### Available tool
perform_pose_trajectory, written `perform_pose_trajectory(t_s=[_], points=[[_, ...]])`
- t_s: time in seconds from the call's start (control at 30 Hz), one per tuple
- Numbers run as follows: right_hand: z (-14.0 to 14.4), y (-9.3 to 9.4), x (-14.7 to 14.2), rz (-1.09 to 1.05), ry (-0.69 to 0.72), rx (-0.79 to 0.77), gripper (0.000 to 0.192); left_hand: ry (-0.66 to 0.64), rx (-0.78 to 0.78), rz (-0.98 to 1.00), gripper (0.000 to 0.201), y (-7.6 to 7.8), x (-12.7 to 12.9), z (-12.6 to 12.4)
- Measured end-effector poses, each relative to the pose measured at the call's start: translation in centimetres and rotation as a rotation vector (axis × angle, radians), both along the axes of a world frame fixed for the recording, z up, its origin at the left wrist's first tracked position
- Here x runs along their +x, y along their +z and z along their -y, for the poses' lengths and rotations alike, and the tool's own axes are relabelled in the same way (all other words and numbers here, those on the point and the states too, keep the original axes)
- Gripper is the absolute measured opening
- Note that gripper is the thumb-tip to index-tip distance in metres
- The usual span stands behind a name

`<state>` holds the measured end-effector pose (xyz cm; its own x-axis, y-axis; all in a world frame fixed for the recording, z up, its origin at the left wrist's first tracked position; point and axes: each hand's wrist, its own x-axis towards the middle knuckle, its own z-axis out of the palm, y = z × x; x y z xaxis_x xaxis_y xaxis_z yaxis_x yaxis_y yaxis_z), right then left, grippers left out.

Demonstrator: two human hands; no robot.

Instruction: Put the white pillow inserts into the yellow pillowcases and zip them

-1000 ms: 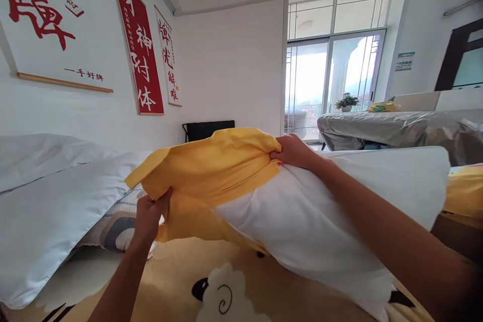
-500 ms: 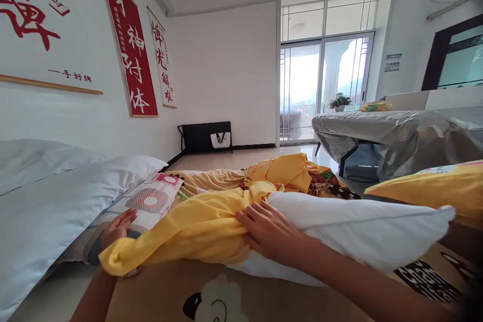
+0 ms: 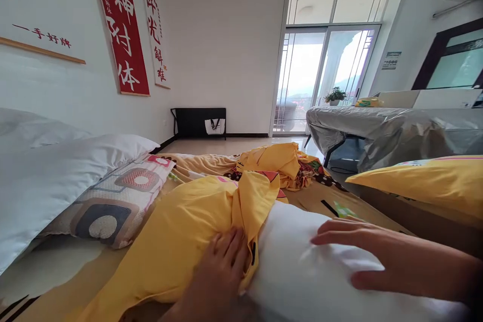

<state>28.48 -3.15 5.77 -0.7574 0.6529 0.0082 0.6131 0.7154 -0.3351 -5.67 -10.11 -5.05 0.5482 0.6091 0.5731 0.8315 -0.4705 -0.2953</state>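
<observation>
Lying across the yellow cartoon-print bed sheet [image 3: 90, 282], the white pillow [image 3: 302, 271] sits half inside the yellow pillowcase [image 3: 188, 241], its bare end toward the person. Beside it on the left rest a patterned pillow [image 3: 116, 206] and white bedding [image 3: 56, 171]. The right hand [image 3: 381, 256] presses flat, fingers spread, on the pillow. The left hand [image 3: 219, 271] lies open on the pillowcase's edge, gripping nothing.
</observation>
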Motion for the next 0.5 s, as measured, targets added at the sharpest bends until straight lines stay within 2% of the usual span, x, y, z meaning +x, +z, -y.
perform_pose_trajectory(t_s=[0.07,0.13,0.2,0.23,0.33,0.4,0.5], points=[[-2.0,-3.8,4.5,-0.013,-0.218,-0.103,0.050,0.015,0.196,-0.026,0.049,-2.8,0.1,0.0],[-4.2,-7.9,7.5,-0.098,-0.362,-0.200,0.058,-0.034,0.312,-0.005,0.037,-4.5,0.1,0.4],[-6.4,-10.8,8.2,-0.302,-0.464,-0.286,0.059,-0.097,0.372,0.012,0.030,-5.4,0.2,0.8],[-7.6,-11.7,7.7,-0.398,-0.508,-0.313,0.064,-0.112,0.385,0.006,0.028,-5.7,0.3,0.9],[-10.7,-11.9,3.9,-0.540,-0.660,-0.300,0.082,-0.110,0.392,-0.037,0.027,-5.9,0.7,1.0],[-12.0,-11.3,0.6,-0.534,-0.702,-0.339,0.080,-0.110,0.433,-0.049,0.026,-5.8,0.9,0.8],[-12.6,-11.0,-3.3,-0.477,-0.529,-0.499,0.061,-0.136,0.551,-0.035,0.019,-5.4,0.8,0.2]])
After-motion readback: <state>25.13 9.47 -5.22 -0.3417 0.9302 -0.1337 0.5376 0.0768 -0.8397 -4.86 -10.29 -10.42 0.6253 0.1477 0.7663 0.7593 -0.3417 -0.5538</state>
